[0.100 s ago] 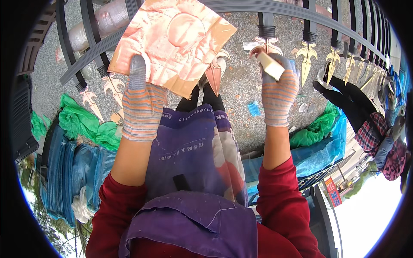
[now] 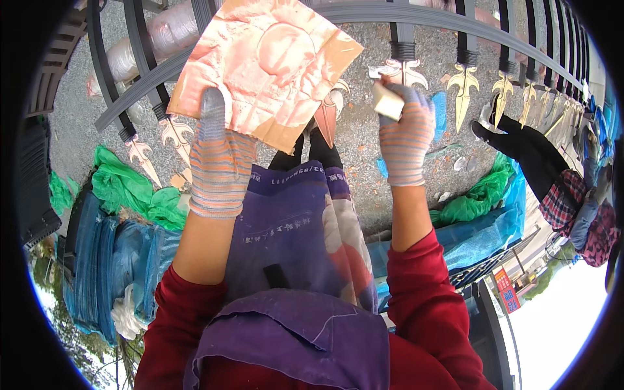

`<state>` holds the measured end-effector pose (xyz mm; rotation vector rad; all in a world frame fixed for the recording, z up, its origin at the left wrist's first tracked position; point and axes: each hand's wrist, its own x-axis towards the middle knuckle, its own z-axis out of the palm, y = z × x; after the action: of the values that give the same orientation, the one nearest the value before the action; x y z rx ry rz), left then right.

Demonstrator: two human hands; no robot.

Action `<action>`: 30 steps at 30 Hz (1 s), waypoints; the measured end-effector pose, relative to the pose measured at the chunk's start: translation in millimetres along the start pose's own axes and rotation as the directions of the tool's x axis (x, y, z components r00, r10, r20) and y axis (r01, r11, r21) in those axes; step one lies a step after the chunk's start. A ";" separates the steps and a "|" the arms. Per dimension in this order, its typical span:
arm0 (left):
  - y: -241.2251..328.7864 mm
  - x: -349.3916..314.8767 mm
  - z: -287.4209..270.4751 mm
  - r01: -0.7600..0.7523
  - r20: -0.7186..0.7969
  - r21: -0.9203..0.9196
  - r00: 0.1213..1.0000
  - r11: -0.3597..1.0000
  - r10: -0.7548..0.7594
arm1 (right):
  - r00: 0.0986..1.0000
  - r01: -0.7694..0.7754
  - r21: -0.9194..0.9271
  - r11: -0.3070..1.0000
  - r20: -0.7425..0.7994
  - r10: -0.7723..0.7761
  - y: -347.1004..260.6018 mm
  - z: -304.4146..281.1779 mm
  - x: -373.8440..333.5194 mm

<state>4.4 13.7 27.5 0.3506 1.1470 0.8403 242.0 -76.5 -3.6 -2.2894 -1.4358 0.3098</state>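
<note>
The left hand, in a striped knit glove, is clamped on a cardboard sheet, thumb on top and the other fingers beneath. The sheet, smeared with pinkish copper paint, tilts in front of the fence at the upper left of centre. The right hand, gloved alike, pinches a pale sponge block with a reddish-brown end, apart from the cardboard and to its right.

Beyond the hands runs a fence panel with a grey rail and dark pickets tipped with ornate spearheads. A coppery spearhead shows beside the sheet's right edge, its inner part hidden by the cardboard, which also covers a stretch of the rail. The sponge and right hand block the lower part of a paler spearhead; whether the sponge touches it, I cannot tell. Gold spearheads continue to the right.

Behind the pickets at the upper left lies a plastic-wrapped roll. On the gravelly ground, crumpled green plastic lies left, beside a blue-wrapped stack with white plastic against it. Blue sheeting spreads on the right. A purple apron fills the lower centre. At the far right is another person in a plaid garment and black trousers, near the fence.
</note>
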 end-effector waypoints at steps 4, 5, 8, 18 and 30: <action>-9.8 -16.8 8.1 0.018 -0.033 -0.080 0.999 0.997 -0.020 | 0.993 -0.097 -0.002 0.995 0.065 0.097 13.9 -28.5 -50.6; -8.8 -13.2 13.5 -0.035 -0.013 -0.071 0.999 0.997 0.034 | 0.995 -0.093 0.006 0.996 0.021 0.093 18.2 -31.6 -44.9; -10.7 -5.3 -7.7 0.083 0.008 -0.117 0.997 0.990 -0.083 | 0.988 -0.081 -0.013 0.997 -0.133 0.079 27.4 -42.6 6.9; 1.2 -15.9 36.6 0.067 0.133 -0.162 0.990 0.985 -0.046 | 0.945 -0.255 0.200 0.946 -0.155 0.288 49.3 -51.0 -12.1; -17.6 -4.6 68.9 -0.004 0.047 -0.133 0.999 0.991 0.011 | 0.982 -0.114 -0.052 0.992 -0.154 0.105 109.0 -72.6 36.2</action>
<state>73.0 10.1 46.8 0.2638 1.0408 0.9056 374.5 -102.1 12.0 -2.3897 -1.2638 0.1226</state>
